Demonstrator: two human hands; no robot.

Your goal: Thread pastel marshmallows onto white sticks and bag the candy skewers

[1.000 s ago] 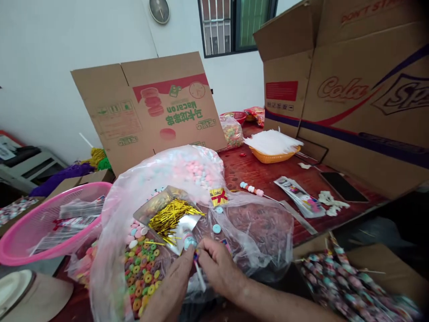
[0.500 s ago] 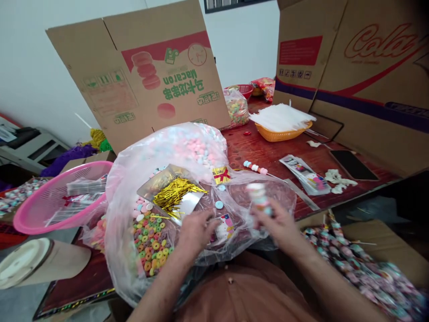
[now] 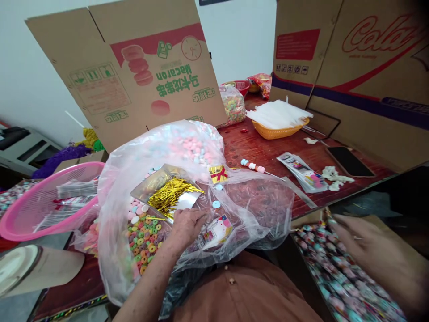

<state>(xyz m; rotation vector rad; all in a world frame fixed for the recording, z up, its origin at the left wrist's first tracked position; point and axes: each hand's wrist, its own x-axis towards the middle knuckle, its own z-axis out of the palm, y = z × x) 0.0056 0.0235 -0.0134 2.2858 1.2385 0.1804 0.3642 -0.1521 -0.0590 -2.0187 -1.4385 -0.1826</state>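
My left hand (image 3: pixel 187 225) rests over the clear plastic on the table, by a pile of gold twist ties (image 3: pixel 172 194). Its thumb stands apart from the bent fingers, whose tips I cannot see clearly. Beneath and right of it lies a printed candy wrapper (image 3: pixel 216 230). My right hand (image 3: pixel 360 241), smeared by motion, is low at the right with fingers stretched over a carton of wrapped candy skewers (image 3: pixel 335 273). No held thing shows in it. Loose blue candy discs (image 3: pixel 216 204) lie on the plastic, above the wrapper.
A big plastic bag (image 3: pixel 114 197) holds pastel candies and coloured candy rings (image 3: pixel 145 237). Left stand a pink basket (image 3: pixel 13 223) and lidded cup (image 3: pixel 63 268). A candy skewer (image 3: pixel 252 166), wrapper stack (image 3: pixel 301 172), phone (image 3: pixel 350 162) and orange basket (image 3: pixel 276 132) lie right. Cartons (image 3: pixel 134 103) stand behind.
My right hand has gone from above the plastic, where it held a candy skewer, down right to the carton. My left hand has shifted slightly left towards the twist ties, uncovering the wrapper.
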